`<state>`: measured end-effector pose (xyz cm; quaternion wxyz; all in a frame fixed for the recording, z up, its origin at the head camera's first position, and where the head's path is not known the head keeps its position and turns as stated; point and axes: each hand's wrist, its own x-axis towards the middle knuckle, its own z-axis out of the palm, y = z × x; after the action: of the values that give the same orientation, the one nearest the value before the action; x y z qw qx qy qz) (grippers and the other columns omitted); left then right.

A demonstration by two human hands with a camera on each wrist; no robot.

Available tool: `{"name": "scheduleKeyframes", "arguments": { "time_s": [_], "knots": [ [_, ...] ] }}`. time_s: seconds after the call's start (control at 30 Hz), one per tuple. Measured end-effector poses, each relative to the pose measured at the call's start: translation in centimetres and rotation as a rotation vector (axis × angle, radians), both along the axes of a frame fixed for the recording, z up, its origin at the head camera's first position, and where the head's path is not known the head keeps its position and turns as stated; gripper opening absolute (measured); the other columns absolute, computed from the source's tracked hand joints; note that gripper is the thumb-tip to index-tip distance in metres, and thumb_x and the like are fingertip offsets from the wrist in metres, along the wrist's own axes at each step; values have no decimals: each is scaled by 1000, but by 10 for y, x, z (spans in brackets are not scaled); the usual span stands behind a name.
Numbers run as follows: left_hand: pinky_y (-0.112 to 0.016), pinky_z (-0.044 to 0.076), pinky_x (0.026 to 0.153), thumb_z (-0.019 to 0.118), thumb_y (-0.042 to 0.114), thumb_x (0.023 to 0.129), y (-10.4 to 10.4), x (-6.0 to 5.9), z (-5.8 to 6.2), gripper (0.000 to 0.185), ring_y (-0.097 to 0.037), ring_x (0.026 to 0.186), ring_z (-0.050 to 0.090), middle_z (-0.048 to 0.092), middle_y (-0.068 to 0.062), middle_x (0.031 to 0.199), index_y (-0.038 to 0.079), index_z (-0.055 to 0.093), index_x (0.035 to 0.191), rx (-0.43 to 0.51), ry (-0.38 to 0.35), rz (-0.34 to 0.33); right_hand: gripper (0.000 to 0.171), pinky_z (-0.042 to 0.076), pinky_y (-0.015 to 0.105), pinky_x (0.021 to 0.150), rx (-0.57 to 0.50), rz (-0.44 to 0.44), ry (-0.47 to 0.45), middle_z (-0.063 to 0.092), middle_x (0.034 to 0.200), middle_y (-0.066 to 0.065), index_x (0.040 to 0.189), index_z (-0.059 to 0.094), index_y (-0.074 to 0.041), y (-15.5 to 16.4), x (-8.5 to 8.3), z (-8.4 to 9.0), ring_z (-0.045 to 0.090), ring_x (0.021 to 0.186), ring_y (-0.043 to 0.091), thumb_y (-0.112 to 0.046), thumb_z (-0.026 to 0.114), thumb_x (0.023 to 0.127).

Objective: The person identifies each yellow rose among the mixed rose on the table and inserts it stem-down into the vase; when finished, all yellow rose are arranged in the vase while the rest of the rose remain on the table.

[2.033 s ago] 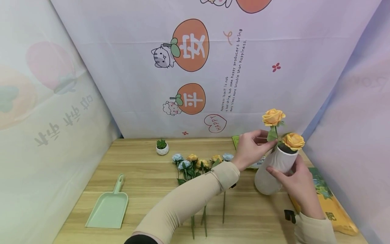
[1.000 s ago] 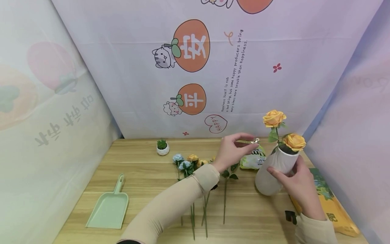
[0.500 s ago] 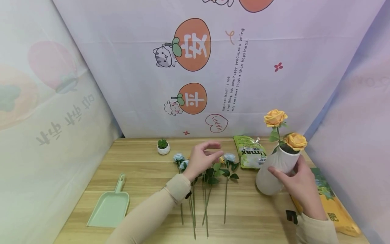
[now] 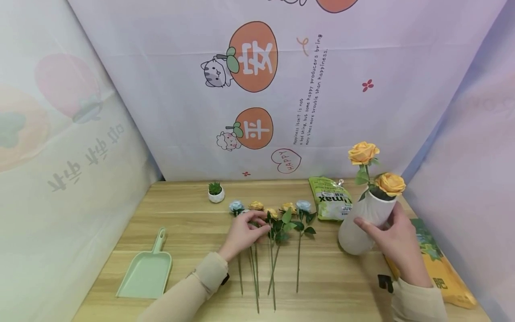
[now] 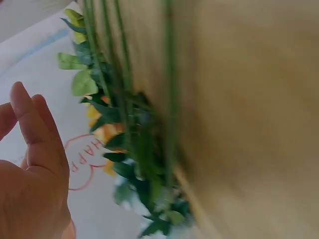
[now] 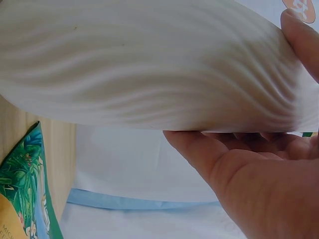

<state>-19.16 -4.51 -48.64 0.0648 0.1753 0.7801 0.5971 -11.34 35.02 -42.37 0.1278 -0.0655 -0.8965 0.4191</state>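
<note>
White ribbed ceramic is filling the right hand [image 4: 396,243], which is wrapping its fingers and thumb round the vase [image 4: 364,223] and holding it tilted, mouth leaning up and to the right, base resting on the wooden table [image 4: 181,232] at its right end. In the right wrist view the vase's wavy grooves are running along its length, and the thumb [image 6: 304,40] is pressing on the wall. Two orange roses [image 4: 376,167] are standing in the mouth, one riding high on its stem, the other sitting just at the rim.

Over to the left hand [image 4: 243,232]: it is lying among the loose flowers [image 4: 273,223] spread on the table, fingers bent down onto the stems and leaves; whether it is actually gripping a stem, I cannot tell. The left wrist view is showing its fingers [image 5: 30,124] fairly straight beside blurred green stems. These flowers are lying flat, heads in blue and orange pointing toward the back wall, long stems running toward the person.

Moving outward, a green packet [image 4: 330,199] is lying between the flowers and the vase. An orange bag [image 4: 440,273] is sitting under the right forearm. A small potted plant [image 4: 216,192] is standing near the back, and a pale green scoop [image 4: 146,273] is lying well to the left.
</note>
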Motion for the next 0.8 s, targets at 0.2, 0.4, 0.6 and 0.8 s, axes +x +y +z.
{"name": "scheduleKeyframes", "arguments": {
  "time_s": [0.2,0.4,0.6,0.8],
  "knots": [
    [-51,67,64,82,13,98,-12,5,-11,43,-48,77,75,74,-10,108,-2,68,136,-35,-31,13,99,58,67,90,3,-6,-5,54,144,37,161,31,2,1,0,1,60,124,54,-51,82,95],
    [-44,65,56,83,8,96,-15,7,-14,44,-41,69,75,74,-9,104,-4,68,136,-120,-27,22,100,58,69,91,-5,-4,-17,52,145,37,162,29,2,1,0,0,59,124,55,-51,81,96],
    [-37,62,52,82,1,94,-17,10,-16,45,-34,65,75,71,-14,103,-5,67,136,-215,-24,6,100,58,67,89,2,1,-12,53,144,37,162,30,3,0,1,1,60,123,55,-51,82,95],
    [-30,61,53,83,1,94,-17,11,-19,48,-23,61,73,69,-13,106,-1,67,139,-316,-28,-20,99,59,67,89,2,2,-4,54,143,37,161,31,3,0,1,1,60,122,54,-51,82,95]
  ]
}}
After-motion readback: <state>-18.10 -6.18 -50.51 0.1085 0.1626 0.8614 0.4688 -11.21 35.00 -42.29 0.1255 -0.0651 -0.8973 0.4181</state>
